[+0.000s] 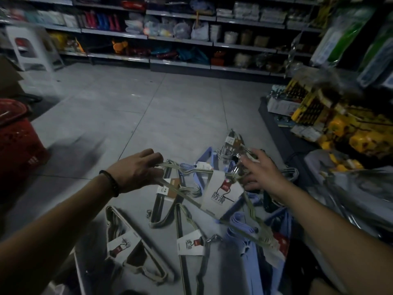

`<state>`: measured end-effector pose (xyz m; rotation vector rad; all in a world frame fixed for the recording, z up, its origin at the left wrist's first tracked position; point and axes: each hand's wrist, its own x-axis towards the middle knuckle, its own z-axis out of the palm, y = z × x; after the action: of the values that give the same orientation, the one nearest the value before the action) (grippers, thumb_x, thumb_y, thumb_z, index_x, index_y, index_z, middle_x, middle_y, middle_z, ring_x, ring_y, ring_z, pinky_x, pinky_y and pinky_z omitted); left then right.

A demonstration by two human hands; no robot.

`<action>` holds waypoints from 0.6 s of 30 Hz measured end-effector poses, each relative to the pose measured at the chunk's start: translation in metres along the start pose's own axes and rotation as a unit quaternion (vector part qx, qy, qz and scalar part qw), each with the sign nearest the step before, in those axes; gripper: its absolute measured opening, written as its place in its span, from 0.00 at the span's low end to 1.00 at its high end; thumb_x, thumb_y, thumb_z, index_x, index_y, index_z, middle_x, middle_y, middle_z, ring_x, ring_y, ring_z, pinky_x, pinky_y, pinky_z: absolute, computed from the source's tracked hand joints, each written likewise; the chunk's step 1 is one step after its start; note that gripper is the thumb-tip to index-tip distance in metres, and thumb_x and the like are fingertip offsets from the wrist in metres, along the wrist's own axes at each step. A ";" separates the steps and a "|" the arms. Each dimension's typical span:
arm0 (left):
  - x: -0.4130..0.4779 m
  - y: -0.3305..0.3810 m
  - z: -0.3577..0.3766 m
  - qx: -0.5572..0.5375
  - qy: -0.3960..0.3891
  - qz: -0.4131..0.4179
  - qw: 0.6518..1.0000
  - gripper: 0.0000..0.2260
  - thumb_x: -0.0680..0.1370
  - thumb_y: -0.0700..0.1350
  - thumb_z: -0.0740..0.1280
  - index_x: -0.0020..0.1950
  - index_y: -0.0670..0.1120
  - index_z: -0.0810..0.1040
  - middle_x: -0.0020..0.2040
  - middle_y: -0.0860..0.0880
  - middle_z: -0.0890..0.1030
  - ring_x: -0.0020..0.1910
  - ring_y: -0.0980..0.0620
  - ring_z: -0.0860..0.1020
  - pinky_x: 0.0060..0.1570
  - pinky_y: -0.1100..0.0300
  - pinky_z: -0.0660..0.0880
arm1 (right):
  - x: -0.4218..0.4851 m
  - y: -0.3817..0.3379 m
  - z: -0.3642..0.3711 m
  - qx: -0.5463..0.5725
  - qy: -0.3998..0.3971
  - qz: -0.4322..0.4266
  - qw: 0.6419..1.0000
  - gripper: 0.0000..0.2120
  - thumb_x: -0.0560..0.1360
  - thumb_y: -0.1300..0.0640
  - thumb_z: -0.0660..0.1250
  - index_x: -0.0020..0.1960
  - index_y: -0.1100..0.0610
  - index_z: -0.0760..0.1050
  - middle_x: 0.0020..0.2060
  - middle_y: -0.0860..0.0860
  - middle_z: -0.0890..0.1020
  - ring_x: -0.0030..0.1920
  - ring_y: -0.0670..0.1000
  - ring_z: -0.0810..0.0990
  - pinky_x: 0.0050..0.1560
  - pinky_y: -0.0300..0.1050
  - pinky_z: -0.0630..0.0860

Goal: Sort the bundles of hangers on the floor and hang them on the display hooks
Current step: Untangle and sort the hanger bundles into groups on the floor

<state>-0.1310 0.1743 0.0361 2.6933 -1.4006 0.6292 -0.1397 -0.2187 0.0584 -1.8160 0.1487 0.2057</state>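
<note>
Gripping a hanger bundle (221,193) labelled 防滑, left hand (136,171); right hand (262,172) spread beside it.

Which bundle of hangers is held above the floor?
The beige bundle with the large white label, gripped at one corner by the left hand; it alone is off the floor.

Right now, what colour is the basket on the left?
The basket is red, clearest in the head view.

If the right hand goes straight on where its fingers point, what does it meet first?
Most likely the shiny hooks of the beige hanger bundle with the white paper sleeve, just off the right hand's fingertips; beyond lies a pale hanger bundle on the floor. Depth is unclear.
</note>
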 end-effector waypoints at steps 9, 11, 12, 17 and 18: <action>0.011 0.023 0.040 -0.199 0.173 -0.319 0.910 0.29 0.77 0.40 0.72 0.73 0.52 0.62 0.72 0.39 0.62 0.50 0.49 0.80 0.49 0.57 0.82 | -0.019 0.036 0.025 0.105 0.002 0.027 0.994 0.10 0.86 0.52 0.60 0.54 0.59 0.73 0.43 0.61 0.83 0.34 0.60 0.86 0.36 0.53 0.85; 0.016 0.034 0.055 -0.393 0.177 -0.448 0.783 0.30 0.80 0.44 0.71 0.76 0.56 0.58 0.74 0.40 0.65 0.56 0.43 0.82 0.51 0.49 0.84 | -0.016 0.052 0.037 0.136 0.028 0.034 0.990 0.09 0.86 0.53 0.60 0.53 0.58 0.73 0.40 0.62 0.84 0.34 0.59 0.86 0.37 0.53 0.85; 0.019 0.044 0.058 -0.510 0.142 -0.501 0.685 0.24 0.83 0.50 0.67 0.75 0.55 0.60 0.73 0.39 0.69 0.57 0.40 0.82 0.53 0.43 0.83 | -0.015 0.060 0.043 0.154 0.037 0.038 0.987 0.09 0.87 0.53 0.59 0.53 0.57 0.72 0.39 0.61 0.85 0.34 0.59 0.86 0.37 0.52 0.85; 0.019 0.069 0.066 -0.743 -0.115 -0.533 0.389 0.32 0.74 0.78 0.40 0.68 0.69 0.71 0.63 0.38 0.82 0.61 0.32 0.81 0.54 0.40 0.80 | -0.017 0.098 0.058 0.220 0.054 0.036 0.973 0.09 0.87 0.53 0.59 0.53 0.56 0.73 0.43 0.63 0.85 0.37 0.60 0.86 0.45 0.57 0.85; 0.016 0.063 0.070 -0.761 -0.102 -0.533 0.355 0.33 0.75 0.78 0.41 0.67 0.68 0.75 0.63 0.37 0.82 0.61 0.31 0.81 0.56 0.39 0.80 | -0.018 0.103 0.056 0.239 0.055 0.034 0.969 0.09 0.86 0.54 0.59 0.54 0.58 0.73 0.46 0.64 0.84 0.38 0.60 0.86 0.46 0.58 0.85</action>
<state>-0.1496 0.1097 -0.0312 1.2197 0.3209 -0.8168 -0.1819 -0.1903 -0.0486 -1.3425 0.3114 0.1057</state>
